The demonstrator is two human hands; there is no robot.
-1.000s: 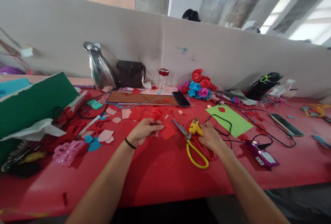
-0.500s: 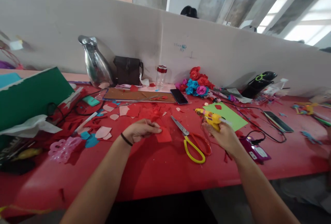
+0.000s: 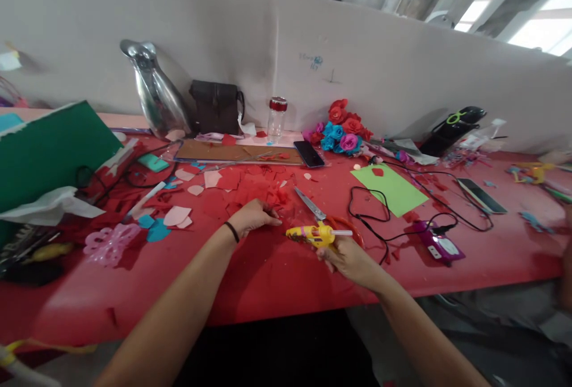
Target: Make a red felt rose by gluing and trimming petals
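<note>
My right hand is wrapped round the handle of a yellow hot glue gun, with a glue stick jutting from its back end. The nozzle points left, close to the fingertips of my left hand. Those fingers are pinched on a red paper piece, which barely stands out against the red table. Scissors lie behind the glue gun, blades showing and handles mostly covered. Loose red paper pieces are heaped just beyond my left hand.
Paper roses, a glass jar, a phone and a steel jug stand or lie toward the partition. A green sheet, a black cord and a purple power socket are at right. Paper scraps lie left.
My right hand has brought the glue gun left, over the scissors, to beside my left hand. The red paper piece in my left hand shows less now. The view has tilted down slightly.
</note>
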